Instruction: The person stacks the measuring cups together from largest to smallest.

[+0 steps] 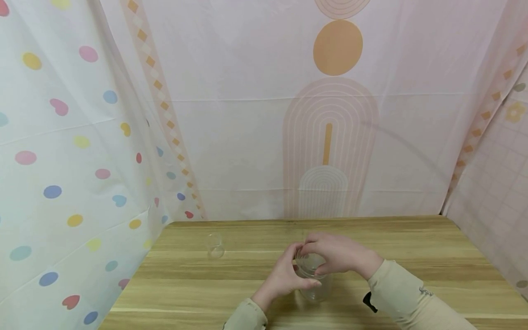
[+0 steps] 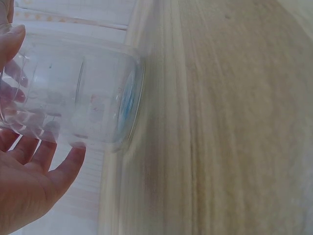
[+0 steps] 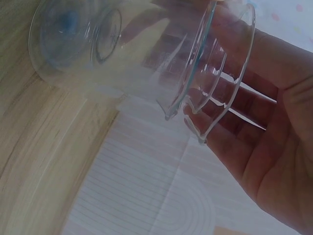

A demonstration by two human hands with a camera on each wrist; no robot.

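Fingers of the left hand (image 1: pixel 284 274) curl round a clear beaker (image 1: pixel 316 291) on the wooden table (image 1: pixel 396 252); the right hand (image 1: pixel 341 253), fingers bent, grips the nested beakers (image 3: pixel 237 89) inside by their rims. Tabletop stretches either side; a small glass (image 1: pixel 216 251) sits well left, near the back edge.

A small clear cup (image 1: pixel 216 250) sits on the left of the wooden bench (image 1: pixel 173 286). Behind hangs a pale cloth (image 1: pixel 239 142) with an orange circle and pink arches. The left cloth (image 1: pixel 82 197) has dots and hearts; the right cloth (image 1: pixel 491 197), a yellow flower.
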